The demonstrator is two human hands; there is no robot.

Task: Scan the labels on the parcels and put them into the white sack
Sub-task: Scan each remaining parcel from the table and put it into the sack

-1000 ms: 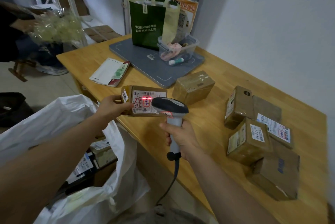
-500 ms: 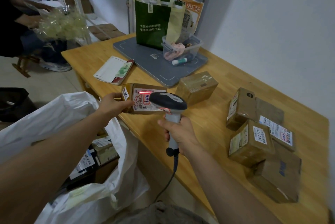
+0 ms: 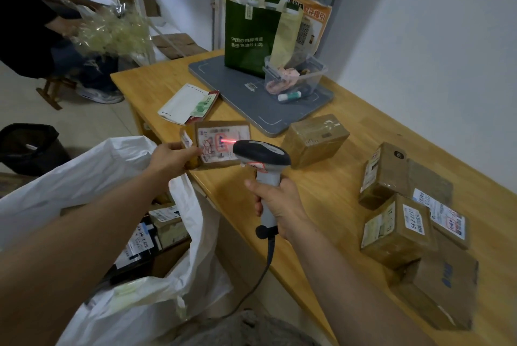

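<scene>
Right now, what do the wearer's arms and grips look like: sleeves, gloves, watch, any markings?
Nothing worn that shows. The left forearm and right forearm are bare to the frame's edge, with no sleeve cuff in view. The left grip and right grip have no gloves, and no rings, watch, bands or markings show on the sides that face the camera.

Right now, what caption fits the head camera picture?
Left hand holds a parcel; right hand aims a scanner, red beam on the label.

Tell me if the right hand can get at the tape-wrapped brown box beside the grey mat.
Probably yes: only bare wooden table lies before the tape-wrapped brown box, though the right hand grips the grey handheld scanner.
</scene>
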